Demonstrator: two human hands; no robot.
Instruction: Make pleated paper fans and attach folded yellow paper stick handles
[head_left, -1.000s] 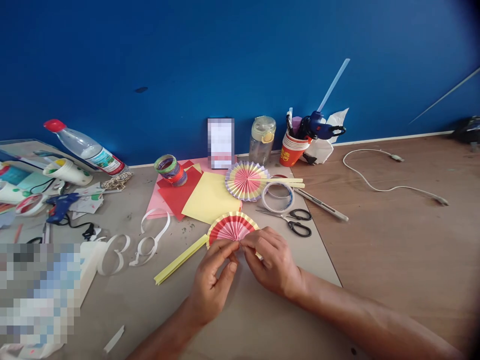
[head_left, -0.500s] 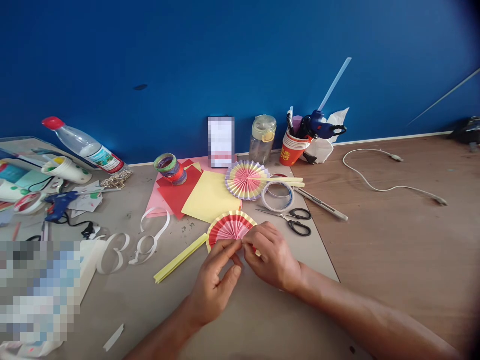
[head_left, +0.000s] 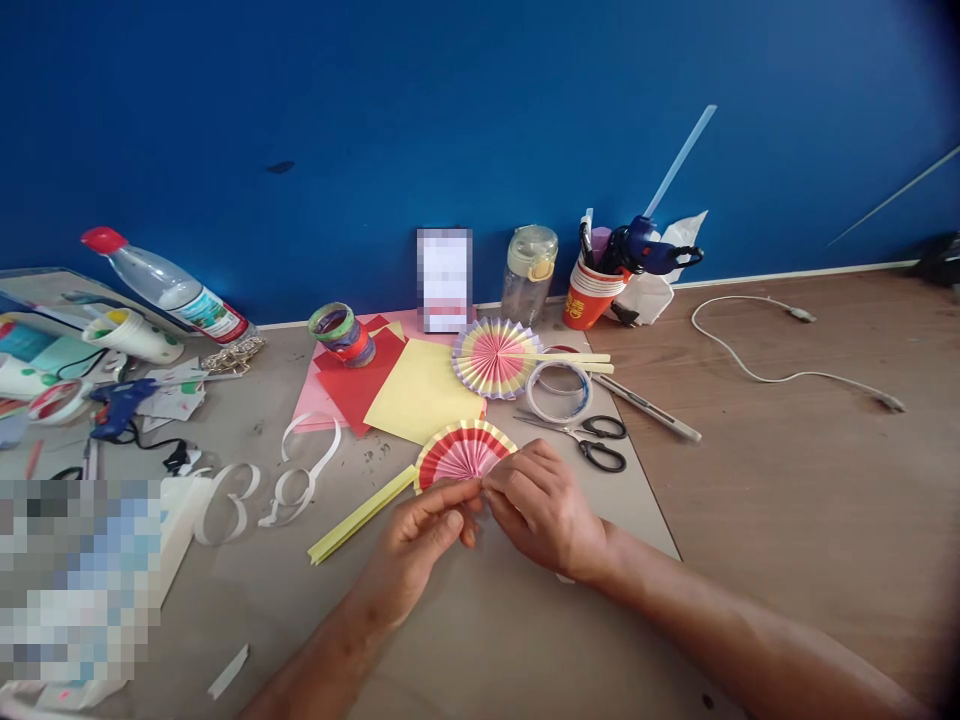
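A pleated paper fan [head_left: 466,455], half round with pink, red and yellow bands, lies on the table just beyond my hands, its lower edge partly hidden by them. My left hand [head_left: 420,540] has its index finger stretched toward the other hand, the remaining fingers curled below. Fingertips of my right hand [head_left: 544,505] are pinched together against that index tip. Whatever is between them is too small to make out. Beside the fan, a folded yellow paper strip [head_left: 361,515] points down to the left.
Behind are a round pleated fan [head_left: 491,357], yellow paper [head_left: 412,390], a tape roll [head_left: 559,392], scissors [head_left: 604,442] and a cutter knife [head_left: 652,410]. White curled strips [head_left: 296,490] lie left. A bottle [head_left: 180,290], a clear jar [head_left: 529,275] and red cups [head_left: 589,295] stand near the blue wall.
My left hand has shifted slightly, its thumb drawn in nearer the index finger. My right hand keeps its pinch in nearly the same place. The fan stays put.
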